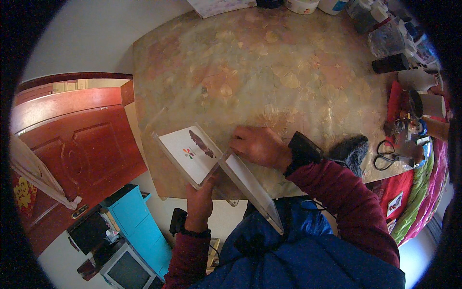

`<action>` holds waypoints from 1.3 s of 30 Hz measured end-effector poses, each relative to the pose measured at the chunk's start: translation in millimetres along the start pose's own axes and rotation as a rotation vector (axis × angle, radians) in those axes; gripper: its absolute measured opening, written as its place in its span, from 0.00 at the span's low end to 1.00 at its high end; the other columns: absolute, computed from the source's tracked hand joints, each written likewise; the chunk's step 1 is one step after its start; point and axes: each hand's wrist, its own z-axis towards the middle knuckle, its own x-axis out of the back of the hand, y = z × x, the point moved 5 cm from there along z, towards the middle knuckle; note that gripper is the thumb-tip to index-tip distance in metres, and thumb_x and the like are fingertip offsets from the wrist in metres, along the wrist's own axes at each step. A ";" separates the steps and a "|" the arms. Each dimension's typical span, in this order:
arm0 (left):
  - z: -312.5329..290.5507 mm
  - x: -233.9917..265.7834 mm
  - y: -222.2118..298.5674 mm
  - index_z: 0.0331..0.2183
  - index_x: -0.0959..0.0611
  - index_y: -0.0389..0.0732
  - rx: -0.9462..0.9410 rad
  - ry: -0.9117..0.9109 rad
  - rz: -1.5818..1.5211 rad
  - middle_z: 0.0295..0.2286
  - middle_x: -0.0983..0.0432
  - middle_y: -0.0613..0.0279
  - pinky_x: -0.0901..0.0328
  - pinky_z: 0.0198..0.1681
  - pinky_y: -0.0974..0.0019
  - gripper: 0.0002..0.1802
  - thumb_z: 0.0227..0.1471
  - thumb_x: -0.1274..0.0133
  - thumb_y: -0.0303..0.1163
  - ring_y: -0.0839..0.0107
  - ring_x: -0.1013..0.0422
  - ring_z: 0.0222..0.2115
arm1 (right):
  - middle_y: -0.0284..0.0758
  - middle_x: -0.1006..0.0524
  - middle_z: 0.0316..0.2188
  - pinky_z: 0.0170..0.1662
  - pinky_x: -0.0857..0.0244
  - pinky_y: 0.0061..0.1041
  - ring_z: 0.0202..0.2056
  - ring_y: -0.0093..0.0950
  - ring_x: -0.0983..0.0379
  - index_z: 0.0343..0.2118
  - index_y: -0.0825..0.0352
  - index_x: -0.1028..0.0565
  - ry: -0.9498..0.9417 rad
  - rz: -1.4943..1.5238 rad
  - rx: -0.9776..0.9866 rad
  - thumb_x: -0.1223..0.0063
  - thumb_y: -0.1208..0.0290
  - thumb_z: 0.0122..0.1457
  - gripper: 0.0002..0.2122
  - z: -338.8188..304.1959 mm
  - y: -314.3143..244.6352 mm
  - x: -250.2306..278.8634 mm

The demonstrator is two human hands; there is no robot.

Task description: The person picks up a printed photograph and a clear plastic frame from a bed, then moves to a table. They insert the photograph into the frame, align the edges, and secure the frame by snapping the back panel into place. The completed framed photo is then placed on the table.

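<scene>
A flat, clear-edged plastic case [178, 166] stands opened into two angled leaves over the table's near edge. Its left leaf has a white face with a dark print and a small many-coloured flower mark. The other leaf [252, 185] slants down towards my lap. My left hand [199, 202] is closed round the lower corner of the case, its thumb near the join. Just above the top of the slanting leaf is my right hand [260, 146], its fingers curled in a pinch. What those fingertips hold, if anything, is hidden.
A patterned cover lies on the table [288, 82]. Black-handled scissors [387, 156] and a dark fuzzy cloth [350, 153] lie to the right. Bottles and jars [387, 41] crowd the far right edge. Left of the table are a reddish door [79, 149] and a turquoise cabinet [137, 219].
</scene>
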 end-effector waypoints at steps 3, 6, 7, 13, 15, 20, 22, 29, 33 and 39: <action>-0.1 0.1 -1.0 0.47 0.21 0.31 -0.010 -0.001 -0.014 0.41 0.21 0.57 0.32 0.46 0.63 0.18 0.54 0.45 0.27 0.66 0.25 0.41 | 0.34 0.28 0.30 0.32 0.28 0.35 0.33 0.37 0.25 0.32 0.61 0.25 -0.002 0.003 0.015 0.43 0.69 0.52 0.06 0.0 0.0 0.0; 0.6 -0.1 -2.1 0.47 0.22 0.31 -0.011 -0.002 -0.029 0.42 0.21 0.57 0.32 0.46 0.63 0.19 0.54 0.45 0.28 0.66 0.25 0.41 | 0.35 0.28 0.30 0.31 0.28 0.35 0.33 0.37 0.25 0.32 0.61 0.25 0.015 0.019 0.048 0.43 0.69 0.52 0.05 -1.1 0.2 1.8; 0.8 -0.9 -1.3 0.48 0.22 0.32 -0.028 -0.013 -0.045 0.42 0.21 0.57 0.32 0.46 0.63 0.19 0.53 0.45 0.28 0.66 0.25 0.41 | 0.35 0.28 0.30 0.31 0.28 0.36 0.33 0.37 0.25 0.32 0.61 0.25 0.020 0.021 0.050 0.43 0.70 0.53 0.05 -1.0 0.2 1.9; 0.2 -2.9 2.3 0.48 0.22 0.32 -0.036 -0.019 -0.056 0.42 0.21 0.57 0.32 0.47 0.63 0.19 0.53 0.44 0.28 0.66 0.25 0.42 | 0.35 0.28 0.30 0.30 0.28 0.36 0.32 0.37 0.25 0.33 0.61 0.25 0.029 -0.001 0.002 0.44 0.70 0.52 0.06 0.6 0.0 0.8; 0.5 -2.6 1.5 0.48 0.22 0.32 -0.010 -0.015 -0.050 0.42 0.21 0.57 0.32 0.47 0.63 0.19 0.53 0.44 0.28 0.66 0.25 0.42 | 0.35 0.28 0.30 0.30 0.28 0.35 0.31 0.37 0.25 0.33 0.61 0.25 0.017 -0.009 0.010 0.43 0.70 0.52 0.06 0.9 -0.5 0.3; 0.5 -1.5 -0.5 0.52 0.26 0.30 0.009 -0.051 -0.019 0.49 0.26 0.55 0.35 0.54 0.61 0.23 0.56 0.49 0.28 0.63 0.28 0.49 | 0.35 0.28 0.30 0.31 0.28 0.35 0.32 0.37 0.25 0.32 0.61 0.26 0.033 0.004 0.019 0.43 0.69 0.52 0.06 0.5 -0.7 1.5; 0.9 -0.6 -1.1 0.49 0.23 0.32 -0.021 -0.022 -0.051 0.44 0.22 0.57 0.32 0.49 0.63 0.21 0.53 0.45 0.27 0.66 0.26 0.43 | 0.35 0.28 0.30 0.32 0.28 0.36 0.32 0.37 0.25 0.32 0.61 0.26 0.033 0.007 0.003 0.43 0.69 0.52 0.06 0.6 -0.4 1.2; 1.4 1.0 -4.7 0.49 0.23 0.32 0.021 -0.003 -0.053 0.43 0.22 0.57 0.33 0.49 0.63 0.21 0.53 0.43 0.27 0.66 0.26 0.43 | 0.35 0.27 0.31 0.32 0.27 0.35 0.33 0.37 0.24 0.33 0.61 0.26 0.006 -0.003 0.005 0.44 0.69 0.53 0.06 1.9 -0.9 0.9; 0.3 2.3 -4.6 0.47 0.22 0.33 0.027 0.015 -0.035 0.42 0.22 0.57 0.32 0.48 0.63 0.19 0.54 0.43 0.28 0.66 0.26 0.42 | 0.36 0.27 0.32 0.32 0.27 0.35 0.33 0.37 0.24 0.34 0.62 0.25 -0.020 -0.003 0.010 0.44 0.69 0.53 0.07 1.7 -0.2 0.8; 0.4 3.1 -2.6 0.46 0.22 0.33 0.005 0.012 0.005 0.42 0.22 0.57 0.32 0.47 0.63 0.18 0.55 0.44 0.29 0.66 0.26 0.42 | 0.36 0.27 0.32 0.32 0.27 0.36 0.33 0.38 0.24 0.34 0.61 0.25 0.026 0.022 -0.021 0.43 0.69 0.53 0.07 2.5 0.3 0.3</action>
